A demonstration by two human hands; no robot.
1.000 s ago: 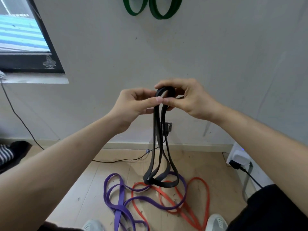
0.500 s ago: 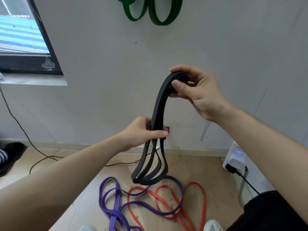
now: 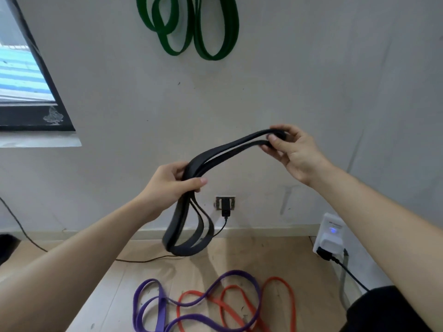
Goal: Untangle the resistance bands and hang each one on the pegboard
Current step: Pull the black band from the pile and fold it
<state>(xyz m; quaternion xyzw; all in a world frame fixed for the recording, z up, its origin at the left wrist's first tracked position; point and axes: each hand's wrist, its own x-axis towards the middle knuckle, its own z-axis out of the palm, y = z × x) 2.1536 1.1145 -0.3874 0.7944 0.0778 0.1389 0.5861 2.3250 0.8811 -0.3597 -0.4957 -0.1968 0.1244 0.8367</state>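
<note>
slack is what needs managing on this step, i'd say: let the lower hand ease just enough for the strands to slide, feed them through, and watch for a twist where they cross, so the black band opens into one clean loop before it goes up. hauling hard looks unwise, since rubber stretches and bites back.

now the grips. right hand, up and to the right of the wall socket, pinches the folded top end between thumb and curled fingertips. that's the anchor. left hand, just above and left of the socket, has fingers and thumb wrapped round the gathered strands. both are closed on rubber, nothing else in either palm.

between the hands the strands run in a shallow arc above the socket. below the left hand the rest droops in a doubled loop, hanging free just beside the socket on its lower left.

further out: high above the socket, green bands hang on the wall, their peg out of shot. well below the socket, on the floor, the purple band and orange band lie crossed over each other, not yet sorted. low to the socket's right, a white plug block glows blue.
</note>
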